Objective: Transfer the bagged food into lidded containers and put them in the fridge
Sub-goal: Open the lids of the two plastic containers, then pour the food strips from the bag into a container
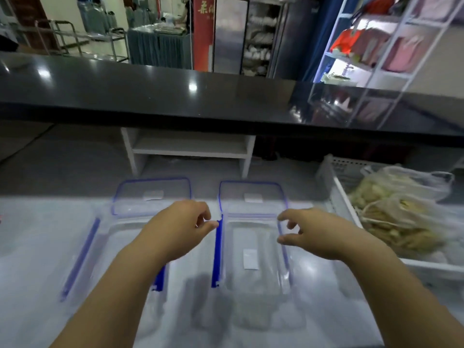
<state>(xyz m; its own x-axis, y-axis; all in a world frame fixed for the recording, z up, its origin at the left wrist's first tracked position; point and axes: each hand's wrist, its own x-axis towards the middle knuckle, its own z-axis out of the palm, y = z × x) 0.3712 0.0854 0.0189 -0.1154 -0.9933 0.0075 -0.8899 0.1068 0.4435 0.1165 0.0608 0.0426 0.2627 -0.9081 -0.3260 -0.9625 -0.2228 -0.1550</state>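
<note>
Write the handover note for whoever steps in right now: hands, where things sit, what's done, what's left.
Left hand: open, empty, at the blue clip of the right clear plastic container.
Right hand: open, empty, at that container's right rim.
Left clear plastic container also open and empty; two blue-rimmed clear lids lie behind them.
Bagged pale food sits in the white plastic basket, right.
Done: containers opened.
Left: fill, lid, put in fridge.

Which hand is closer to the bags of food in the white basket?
The right hand. It hovers over the right container, just left of the bagged food in the white basket. The left hand is beyond that container, farther left.
</note>
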